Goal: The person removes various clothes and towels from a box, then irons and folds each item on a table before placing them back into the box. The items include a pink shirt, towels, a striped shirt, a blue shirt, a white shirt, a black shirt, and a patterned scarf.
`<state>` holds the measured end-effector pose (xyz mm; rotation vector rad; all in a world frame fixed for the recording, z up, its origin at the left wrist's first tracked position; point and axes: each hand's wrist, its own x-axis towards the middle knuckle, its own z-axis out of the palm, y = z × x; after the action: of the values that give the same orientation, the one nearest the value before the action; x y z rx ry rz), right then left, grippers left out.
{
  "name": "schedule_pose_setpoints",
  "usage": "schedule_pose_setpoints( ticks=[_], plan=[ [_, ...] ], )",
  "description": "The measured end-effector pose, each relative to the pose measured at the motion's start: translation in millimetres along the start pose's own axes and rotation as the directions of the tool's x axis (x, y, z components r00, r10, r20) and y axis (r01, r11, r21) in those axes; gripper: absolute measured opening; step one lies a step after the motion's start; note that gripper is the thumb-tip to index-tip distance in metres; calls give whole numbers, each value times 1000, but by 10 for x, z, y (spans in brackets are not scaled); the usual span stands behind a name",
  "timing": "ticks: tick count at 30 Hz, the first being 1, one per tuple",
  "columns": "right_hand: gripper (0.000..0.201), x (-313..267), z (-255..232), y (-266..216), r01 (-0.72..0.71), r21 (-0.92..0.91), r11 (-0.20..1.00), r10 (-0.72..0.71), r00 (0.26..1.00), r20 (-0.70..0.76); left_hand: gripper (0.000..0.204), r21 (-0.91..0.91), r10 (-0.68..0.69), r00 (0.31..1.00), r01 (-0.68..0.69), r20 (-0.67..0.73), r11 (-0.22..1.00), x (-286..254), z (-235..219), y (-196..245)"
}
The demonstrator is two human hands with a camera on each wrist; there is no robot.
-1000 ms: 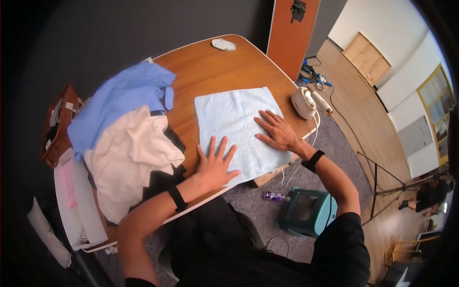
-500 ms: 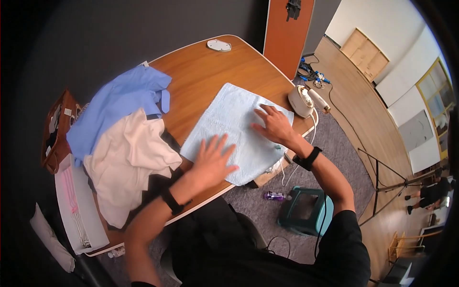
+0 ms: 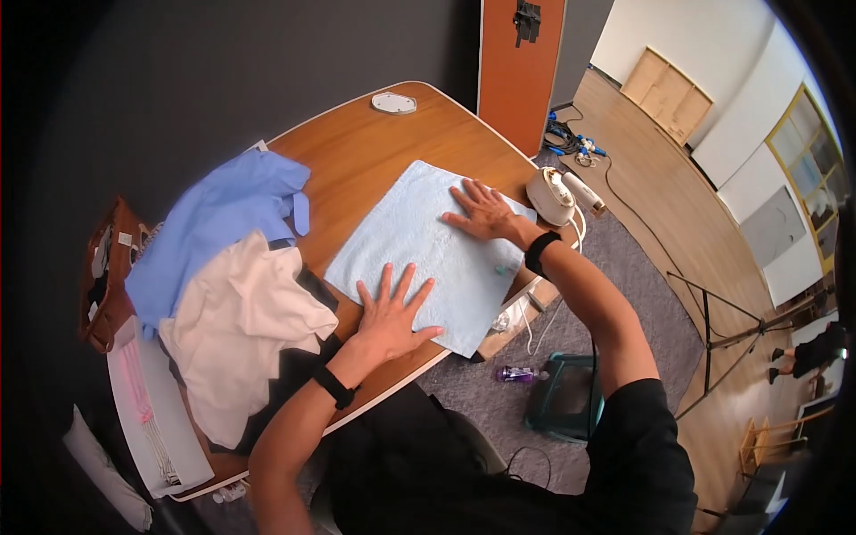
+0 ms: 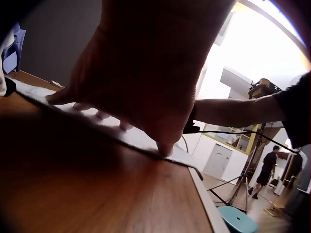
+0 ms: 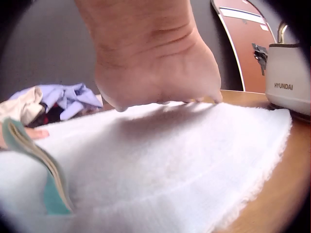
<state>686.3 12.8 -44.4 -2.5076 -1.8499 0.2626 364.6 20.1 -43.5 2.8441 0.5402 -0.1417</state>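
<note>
A light blue towel [image 3: 428,250] lies flat and turned at an angle on the wooden table, one corner near its front edge. Fingers spread, the left hand [image 3: 385,325] rests on the towel's left front edge; the left wrist view shows its fingertips on the cloth [image 4: 141,138]. Farther back, the right hand [image 3: 484,214] lies with straight fingers on the towel's right part. In the right wrist view that hand [image 5: 160,77] touches the white-looking cloth [image 5: 146,160], and a teal tag [image 5: 57,194] stands up from the towel's edge.
Left on the table [image 3: 357,143] lie a blue garment [image 3: 209,201], a cream cloth [image 3: 245,312], a brown bag [image 3: 114,267] and a white box [image 3: 156,419]. A white appliance [image 3: 550,196] stands at the right edge. A teal stool [image 3: 557,397] is on the floor.
The towel has turned on the table, its far corner now pointing away. The left hand lifted slightly or slid, blurred, and rests on it again; the right hand has moved back and left in view.
</note>
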Motion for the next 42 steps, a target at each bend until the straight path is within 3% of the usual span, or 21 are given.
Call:
schedule_pose_setpoints(
  ticks=[1, 3, 4, 5, 6, 8, 10, 13, 17, 20, 23, 27, 31, 34, 37, 40, 42],
  plan=[
    [94, 22, -15, 47, -20, 27, 999, 20, 1000, -5, 93, -21, 7, 1000, -7, 16, 1000, -31, -17, -13],
    [83, -96, -161, 233, 18, -7, 1000, -19, 972, -236, 89, -41, 23, 1000, -23, 12, 999, -165, -72, 46],
    [73, -259, -274, 239, -15, -97, 995, -25, 919, -393, 88, 7, 72, 997, -72, -39, 997, -235, -32, 94],
    [66, -343, -379, 375, -3, -245, 970, -127, 850, -512, 87, 53, 127, 989, -123, -81, 991, -315, 31, 155],
    [59, -467, -533, 430, -43, -187, 981, -77, 805, -589, 86, 97, 185, 976, -175, -118, 980, -382, 80, 234],
    [52, -740, -765, 579, -247, -311, 918, 6, 792, -611, 86, 29, 243, 965, -241, -100, 970, -483, 26, 452],
    [49, -841, -896, 829, -389, -243, 888, 280, 879, -385, 88, 10, 269, 961, -269, -61, 963, -493, 39, 597],
    [47, -984, -788, 1045, -405, -211, 890, 292, 860, -420, 95, 13, 244, 968, -243, -55, 970, -459, 148, 586],
    [50, -1035, -979, 1197, -419, 85, 904, 427, 877, -221, 96, 80, 238, 970, -235, -42, 969, -455, 188, 555],
    [55, -1142, -1030, 1021, -440, 116, 891, 453, 832, -322, 90, 23, 223, 973, -224, 61, 974, -371, 29, 578],
    [53, -1284, -1163, 649, -332, 88, 939, 337, 843, -420, 84, 33, 206, 970, -212, 128, 977, -310, -118, 656],
    [53, -1374, -1301, 342, -193, 66, 979, 203, 884, -421, 80, 108, 250, 968, -250, 7, 962, -373, 12, 620],
    [57, -1318, -1228, 73, -167, 24, 986, 166, 935, -312, 81, 107, 297, 952, -288, -80, 952, -431, 107, 558],
    [60, -1214, -991, 28, -124, 43, 991, 131, 956, -262, 80, 158, 310, 947, -294, -84, 943, -449, 130, 549],
    [59, -1178, -908, -57, -174, 29, 984, 177, 968, -181, 80, 108, 311, 948, -304, -64, 947, -432, 108, 528],
    [57, -1230, -949, -79, -74, 267, 961, 109, 987, -119, 78, 77, 323, 946, -320, -28, 944, -449, 46, 509],
    [56, -1211, -870, 67, -44, 252, 967, 83, 986, -146, 77, 77, 335, 942, -333, -17, 940, -456, 29, 485]
  ],
)
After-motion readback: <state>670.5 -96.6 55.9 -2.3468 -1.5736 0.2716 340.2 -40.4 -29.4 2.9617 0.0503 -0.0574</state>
